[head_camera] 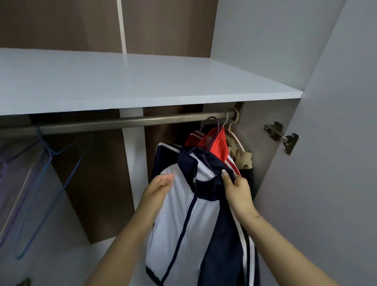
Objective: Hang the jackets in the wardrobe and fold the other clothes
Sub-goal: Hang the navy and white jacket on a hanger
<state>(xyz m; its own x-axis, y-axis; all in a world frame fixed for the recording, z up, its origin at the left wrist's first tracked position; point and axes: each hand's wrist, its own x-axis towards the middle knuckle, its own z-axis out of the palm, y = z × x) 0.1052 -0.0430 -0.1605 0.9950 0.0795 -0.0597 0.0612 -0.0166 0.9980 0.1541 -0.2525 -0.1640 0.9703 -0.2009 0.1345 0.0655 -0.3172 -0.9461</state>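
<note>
Right hand grips one white-navy jacket; two hang behind

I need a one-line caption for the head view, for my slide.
Right hand grips navy-and-white zip jacket at its collar; open left hand touches its front, below metal wardrobe rail.

Smooth, slightly shiny cloth jacket; brushed metal rail; matt white laminate shelf; thin wire hangers; metal hinge.

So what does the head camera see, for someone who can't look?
Two hands hold up a navy and white jacket inside a wardrobe: the right hand pinches its collar, the left hand lies open against its front. A red jacket hangs behind on the rail.
</note>
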